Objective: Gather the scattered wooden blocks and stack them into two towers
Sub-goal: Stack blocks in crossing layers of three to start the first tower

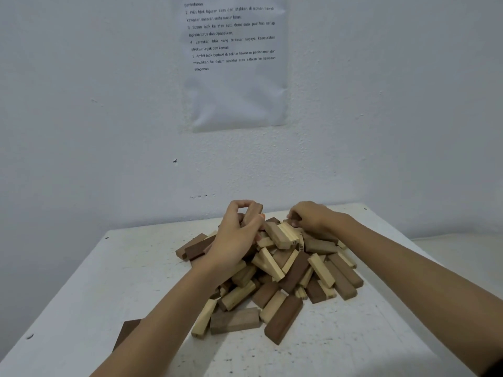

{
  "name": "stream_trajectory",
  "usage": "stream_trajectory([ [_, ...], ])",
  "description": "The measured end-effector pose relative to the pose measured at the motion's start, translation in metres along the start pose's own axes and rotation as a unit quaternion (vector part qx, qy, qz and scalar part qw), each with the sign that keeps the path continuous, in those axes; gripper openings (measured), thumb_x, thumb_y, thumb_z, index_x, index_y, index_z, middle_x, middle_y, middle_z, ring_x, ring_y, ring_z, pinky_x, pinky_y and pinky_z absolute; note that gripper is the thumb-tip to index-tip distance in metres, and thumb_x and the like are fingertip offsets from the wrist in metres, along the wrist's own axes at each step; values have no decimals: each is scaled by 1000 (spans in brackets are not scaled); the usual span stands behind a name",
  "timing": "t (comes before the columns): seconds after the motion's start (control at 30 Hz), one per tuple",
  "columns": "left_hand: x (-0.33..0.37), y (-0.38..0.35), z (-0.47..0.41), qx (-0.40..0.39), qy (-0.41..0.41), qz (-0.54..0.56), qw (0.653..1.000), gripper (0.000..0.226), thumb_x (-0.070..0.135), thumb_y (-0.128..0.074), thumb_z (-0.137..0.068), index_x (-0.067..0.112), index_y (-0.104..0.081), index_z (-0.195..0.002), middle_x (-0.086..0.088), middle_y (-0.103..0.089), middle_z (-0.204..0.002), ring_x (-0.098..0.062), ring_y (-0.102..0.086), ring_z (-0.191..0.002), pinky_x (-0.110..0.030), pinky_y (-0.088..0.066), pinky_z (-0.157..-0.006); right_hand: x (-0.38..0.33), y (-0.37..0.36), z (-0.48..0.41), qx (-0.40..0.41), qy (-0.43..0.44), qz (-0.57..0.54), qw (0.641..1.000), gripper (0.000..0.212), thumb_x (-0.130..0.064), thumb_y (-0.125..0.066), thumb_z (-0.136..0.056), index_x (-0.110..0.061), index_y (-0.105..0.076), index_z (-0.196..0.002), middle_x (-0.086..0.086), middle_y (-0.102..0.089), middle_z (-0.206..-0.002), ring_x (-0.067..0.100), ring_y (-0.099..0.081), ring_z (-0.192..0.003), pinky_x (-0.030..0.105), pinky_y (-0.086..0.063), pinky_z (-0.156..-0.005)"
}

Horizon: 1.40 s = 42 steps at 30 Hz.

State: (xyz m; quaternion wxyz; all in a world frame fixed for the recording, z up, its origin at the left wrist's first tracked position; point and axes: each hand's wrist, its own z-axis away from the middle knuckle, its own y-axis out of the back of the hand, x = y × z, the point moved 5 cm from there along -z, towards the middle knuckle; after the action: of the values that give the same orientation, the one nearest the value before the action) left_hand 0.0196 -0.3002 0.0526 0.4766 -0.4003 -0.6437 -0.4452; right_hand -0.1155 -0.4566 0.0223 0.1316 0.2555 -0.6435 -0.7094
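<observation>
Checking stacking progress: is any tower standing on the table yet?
No: the wooden blocks lie in one jumbled pile on the table; no tower stands, and the left hand only grips one brown block.

White table (pixel 353 336), printed instruction sheet (pixel 235 63), pale wall (pixel 81 104)

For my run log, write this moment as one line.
left hand: grips brown block | right hand: reaches into block pile | stacking: not begun
</observation>
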Motion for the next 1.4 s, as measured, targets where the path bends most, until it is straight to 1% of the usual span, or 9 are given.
stream_trajectory([
  [0.1,1,0,3,7,5,14,1000,27,24,-54,-94,23,-48,-120,-3,-62,-88,-4,-55,-61,-23,-48,-68,0,4,1,-9,-22,28,999,22,-21,-55,-96,-12,-50,-77,11,-49,-105,26,-43,-95,34,-36,-82],
  [0.23,9,4,10,23,7,47,999,23,30,-49,-97,20,-48,-118,-1,-62,-82,-3,-55,-58,-21,-48,-62,-3,13,11,30,-21,15,999,19,-17,-53,-97,-5,-55,-111,18,-47,-123,33,-45,-113,40,-42,-93],
  [0.37,21,9,20,30,-5,78,996,26,30,-48,-98,17,-49,-120,-2,-63,-84,-9,-58,-67,-16,-50,-58,-17,38,37,219,-15,-58,974,18,-8,-50,-97,-7,-54,-114,12,-53,-116,29,-51,-106,40,-39,-92],
  [0.5,30,11,36,22,-4,90,996,27,24,-49,-98,12,-54,-123,-2,-67,-92,-19,-61,-83,-39,-56,-83,-47,61,75,299,30,-158,941,15,-14,-53,-98,-7,-54,-111,7,-57,-108,27,-50,-104,41,-41,-91],
  [0.57,34,13,47,24,-9,87,996,26,21,-51,-98,12,-56,-121,-6,-69,-97,-20,-63,-87,-42,-55,-87,-64,66,96,287,67,-213,932,17,-12,-53,-97,-6,-52,-114,4,-55,-103,24,-51,-97,34,-43,-81],
  [0.77,41,19,80,39,-24,58,997,28,26,-58,-94,12,-59,-119,-7,-60,-101,-18,-63,-89,-24,-54,-76,-97,67,154,235,112,-308,915,27,-11,-53,-98,-14,-50,-125,-12,-51,-88,2,-51,-75,4,-40,-56],
  [0.87,35,21,99,36,-14,60,997,28,23,-61,-92,12,-58,-119,-10,-61,-104,-23,-65,-96,-33,-56,-79,-106,53,181,217,110,-330,912,23,-13,-55,-97,-15,-52,-121,-14,-51,-86,0,-51,-75,4,-39,-58],
  [1.07,14,20,137,10,-3,72,997,15,12,-61,-92,14,-60,-107,-4,-57,-93,-12,-59,-75,-16,-50,-57,-112,9,220,177,65,-332,924,22,-20,-57,-97,-17,-50,-117,-10,-54,-96,11,-51,-94,9,-35,-66],
  [1.4,-25,14,168,-17,36,-14,999,25,17,-62,-91,10,-59,-115,-2,-53,-85,-11,-56,-76,-24,-51,-67,-112,-50,243,121,6,-412,903,24,-19,-62,-94,-10,-56,-115,2,-61,-104,16,-56,-98,17,-41,-71],
])
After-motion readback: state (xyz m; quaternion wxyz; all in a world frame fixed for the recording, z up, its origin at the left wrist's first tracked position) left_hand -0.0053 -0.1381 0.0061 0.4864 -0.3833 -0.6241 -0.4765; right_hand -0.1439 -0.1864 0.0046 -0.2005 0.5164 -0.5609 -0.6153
